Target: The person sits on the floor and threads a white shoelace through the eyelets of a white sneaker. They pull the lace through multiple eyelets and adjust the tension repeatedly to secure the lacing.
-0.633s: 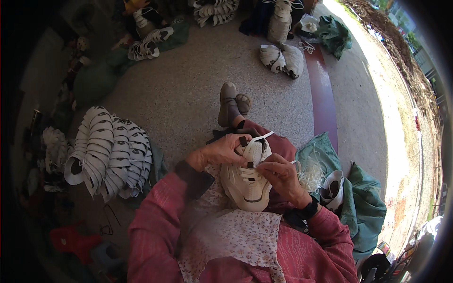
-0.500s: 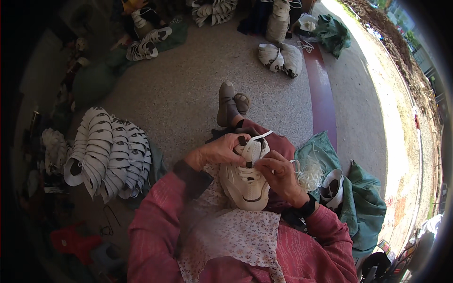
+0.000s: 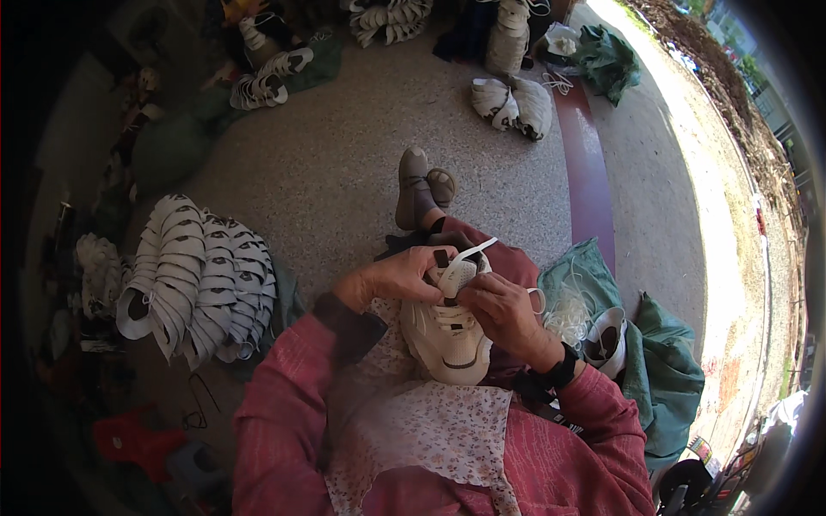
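Observation:
A cream-white shoe upper (image 3: pixel 447 357) lies on my lap, its toe toward me. My left hand (image 3: pixel 400 275) is closed on its far left side, thumb and fingers gripping near the tongue and a dark tab (image 3: pixel 442 258). My right hand (image 3: pixel 506 314) is pinched at the right row of eyelets. A white shoelace (image 3: pixel 475 250) crosses the opening, and a loop of it stands out beside my right fingers. Part of the lace appears to be between those fingertips, which hide its end. Shorter lace rows cross the upper nearer the toe.
Stacked white shoe uppers (image 3: pixel 202 279) stand on the floor at my left. At my right, a bundle of white laces (image 3: pixel 568 316) and another upper (image 3: pixel 607 342) lie by green sacks (image 3: pixel 662 378). More bundled uppers (image 3: pixel 514 107) sit ahead; a red object (image 3: pixel 142 443) is lower left.
My right hand has moved slightly up and left along the eyelets, its fingers closer to the tongue. The left hand and the shoe upper stay almost in place.

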Demonstrator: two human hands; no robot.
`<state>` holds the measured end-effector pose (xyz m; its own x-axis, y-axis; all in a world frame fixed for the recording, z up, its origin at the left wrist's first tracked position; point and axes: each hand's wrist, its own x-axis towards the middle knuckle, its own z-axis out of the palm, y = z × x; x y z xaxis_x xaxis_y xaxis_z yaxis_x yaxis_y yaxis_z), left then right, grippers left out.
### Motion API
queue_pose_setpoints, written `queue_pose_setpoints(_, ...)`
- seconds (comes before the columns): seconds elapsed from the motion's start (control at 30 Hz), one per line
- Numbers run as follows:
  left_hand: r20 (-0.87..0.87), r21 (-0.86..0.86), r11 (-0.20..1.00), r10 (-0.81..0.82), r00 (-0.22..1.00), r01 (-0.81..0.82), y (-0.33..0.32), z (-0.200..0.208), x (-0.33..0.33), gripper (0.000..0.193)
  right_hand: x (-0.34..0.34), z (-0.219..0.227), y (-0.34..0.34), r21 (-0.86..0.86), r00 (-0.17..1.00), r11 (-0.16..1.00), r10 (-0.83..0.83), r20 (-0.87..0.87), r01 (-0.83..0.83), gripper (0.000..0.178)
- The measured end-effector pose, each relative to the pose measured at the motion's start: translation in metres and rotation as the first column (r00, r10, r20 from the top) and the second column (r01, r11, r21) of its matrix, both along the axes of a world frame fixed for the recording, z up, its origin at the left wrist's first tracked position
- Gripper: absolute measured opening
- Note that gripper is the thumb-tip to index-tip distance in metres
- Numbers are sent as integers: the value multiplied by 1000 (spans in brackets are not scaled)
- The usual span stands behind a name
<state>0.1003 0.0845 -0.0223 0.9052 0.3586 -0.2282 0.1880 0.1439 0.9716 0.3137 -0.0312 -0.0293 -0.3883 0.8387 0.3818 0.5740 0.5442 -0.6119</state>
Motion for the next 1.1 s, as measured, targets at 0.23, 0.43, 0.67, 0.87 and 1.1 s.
queue_pose_setpoints(0.23,-26,-100,992,69,997,-71,0,-3,-2,36,10,3,7,10,994,994,113,3,-113,22)
queue_pose_setpoints(0.43,6,-96,989,115,993,-114,-1,-9,3,35,-4,-3,6,-25,999,999,35,9,-34,19)
queue_pose_setpoints(0.67,5,-95,983,161,987,-160,-5,-10,5,31,-3,4,0,-418,938,905,-206,-280,75,12)
queue_pose_setpoints(0.87,-51,7,987,159,986,-159,-6,-11,8,29,-18,7,-6,-390,945,907,-256,-204,162,12)
queue_pose_setpoints(1.1,-3,-36,980,194,981,-194,-1,-36,11,22,-25,40,6,159,935,987,-80,347,25,25)
